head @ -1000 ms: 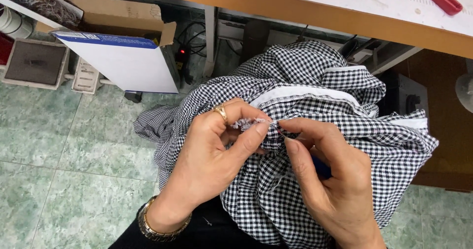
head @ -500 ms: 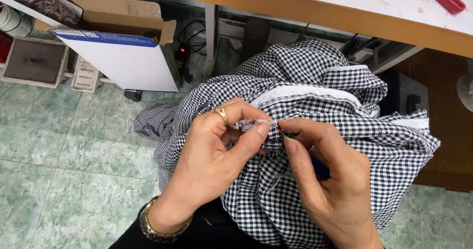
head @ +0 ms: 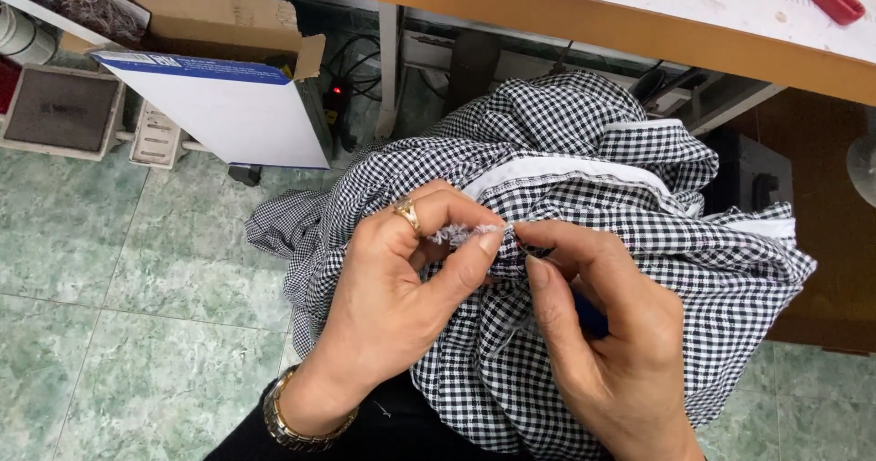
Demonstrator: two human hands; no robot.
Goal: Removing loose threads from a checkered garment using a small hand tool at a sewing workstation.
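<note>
Checked black-and-white fabric (head: 584,178), a garment with a white inner band, lies bunched in the person's lap below the wooden edge of the worktop (head: 639,32). The left hand (head: 401,288), wearing a gold ring and a metal wristwatch (head: 297,420), has its grip pressed together on a frayed seam edge of the cloth, thumb against forefinger. The right hand (head: 602,333) pinches the same seam just beside it, fingertips nearly touching the left thumb; whether it holds a small tool cannot be told. An open cardboard box (head: 219,87) stands on the green tiled floor (head: 119,288) to the left.
</note>
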